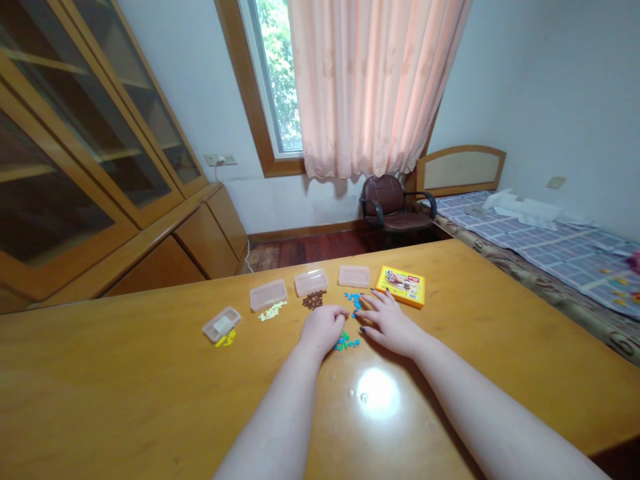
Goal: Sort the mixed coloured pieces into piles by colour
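My left hand (324, 328) is closed, its fingers curled down beside a mixed pile of green and blue pieces (346, 343); what it may hold is hidden. Spread over the table, my right hand (390, 323) has its fingertips by a group of blue pieces (355, 302). Brown pieces (314, 300) lie beyond my left hand. Farther left are cream pieces (272, 311) and yellow pieces (227, 338).
Four clear plastic trays stand in an arc: far left (221, 325), next to it (269, 295), middle (311, 283) and right (354, 276). A yellow box (401, 286) lies beyond my right hand on the wooden table (125, 387). A chair (393, 207) stands behind.
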Action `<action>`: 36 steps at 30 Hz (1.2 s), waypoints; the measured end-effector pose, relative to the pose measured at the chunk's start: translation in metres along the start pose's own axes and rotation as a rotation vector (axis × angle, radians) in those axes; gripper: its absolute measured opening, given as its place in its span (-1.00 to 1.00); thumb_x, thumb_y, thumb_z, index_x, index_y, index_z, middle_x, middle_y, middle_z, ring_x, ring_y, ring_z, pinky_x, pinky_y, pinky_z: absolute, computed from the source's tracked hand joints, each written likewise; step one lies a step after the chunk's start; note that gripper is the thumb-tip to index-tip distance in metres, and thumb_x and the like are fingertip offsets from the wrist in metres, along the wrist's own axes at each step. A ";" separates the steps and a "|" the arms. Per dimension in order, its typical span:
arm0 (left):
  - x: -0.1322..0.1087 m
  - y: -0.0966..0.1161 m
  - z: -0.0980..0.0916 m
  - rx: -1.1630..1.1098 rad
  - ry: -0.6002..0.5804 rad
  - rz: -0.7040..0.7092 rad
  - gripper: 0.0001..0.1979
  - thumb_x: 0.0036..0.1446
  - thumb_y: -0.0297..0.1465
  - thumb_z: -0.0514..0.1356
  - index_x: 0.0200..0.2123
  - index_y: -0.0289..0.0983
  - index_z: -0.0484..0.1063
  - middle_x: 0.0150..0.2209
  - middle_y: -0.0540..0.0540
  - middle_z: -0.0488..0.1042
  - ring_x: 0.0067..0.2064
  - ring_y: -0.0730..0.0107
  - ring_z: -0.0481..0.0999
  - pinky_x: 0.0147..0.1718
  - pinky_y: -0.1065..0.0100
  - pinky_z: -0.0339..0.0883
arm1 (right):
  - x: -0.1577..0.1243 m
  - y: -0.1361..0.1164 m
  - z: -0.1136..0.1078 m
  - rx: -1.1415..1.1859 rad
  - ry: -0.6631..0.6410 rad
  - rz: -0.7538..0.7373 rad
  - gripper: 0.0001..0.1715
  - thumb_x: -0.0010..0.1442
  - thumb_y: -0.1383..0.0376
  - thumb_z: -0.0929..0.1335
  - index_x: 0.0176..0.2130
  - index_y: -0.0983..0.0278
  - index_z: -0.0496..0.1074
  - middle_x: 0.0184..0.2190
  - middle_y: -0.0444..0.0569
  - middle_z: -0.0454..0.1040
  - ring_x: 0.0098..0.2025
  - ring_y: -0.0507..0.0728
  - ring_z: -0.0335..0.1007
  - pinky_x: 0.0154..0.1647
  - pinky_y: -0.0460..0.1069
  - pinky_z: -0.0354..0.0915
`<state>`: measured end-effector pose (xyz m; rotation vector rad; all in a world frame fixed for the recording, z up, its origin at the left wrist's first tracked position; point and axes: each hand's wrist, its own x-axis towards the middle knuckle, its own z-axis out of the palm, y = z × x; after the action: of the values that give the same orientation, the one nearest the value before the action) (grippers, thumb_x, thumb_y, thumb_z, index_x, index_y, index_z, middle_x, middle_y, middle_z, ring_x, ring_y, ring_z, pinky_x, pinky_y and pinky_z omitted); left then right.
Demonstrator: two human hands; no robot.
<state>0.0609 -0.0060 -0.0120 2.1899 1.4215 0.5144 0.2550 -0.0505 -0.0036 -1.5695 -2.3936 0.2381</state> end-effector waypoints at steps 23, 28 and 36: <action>-0.001 0.010 0.002 0.066 -0.036 -0.037 -0.61 0.10 -0.45 0.01 -0.04 -0.12 0.46 -0.04 0.00 0.50 0.01 0.34 0.43 0.02 0.36 0.22 | -0.006 -0.014 -0.014 0.127 -0.227 -0.149 -0.65 0.18 0.14 0.24 -0.12 0.10 0.51 -0.34 -0.07 0.58 -0.36 0.09 0.45 -0.37 -0.09 0.19; 0.000 0.010 0.002 0.089 -0.070 -0.041 -0.65 0.11 -0.40 0.00 -0.10 -0.13 0.50 -0.08 -0.01 0.52 -0.02 0.35 0.44 0.00 0.36 0.23 | -0.001 -0.009 -0.008 0.021 -0.146 0.040 -0.58 0.22 0.15 0.19 0.01 0.12 0.41 -0.17 -0.02 0.55 -0.21 0.16 0.47 -0.23 -0.03 0.25; -0.002 0.012 0.003 0.200 -0.137 0.031 -0.62 0.10 -0.39 0.00 -0.06 -0.09 0.47 -0.06 -0.01 0.51 -0.02 0.29 0.45 -0.02 0.31 0.25 | -0.005 -0.002 -0.014 0.058 -0.080 0.100 -0.59 0.18 0.25 0.20 -0.03 0.15 0.45 -0.15 -0.03 0.54 -0.15 0.16 0.46 -0.15 -0.02 0.26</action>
<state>0.0701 -0.0127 -0.0076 2.3561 1.4203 0.2356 0.2598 -0.0562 0.0099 -1.6853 -2.3467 0.3931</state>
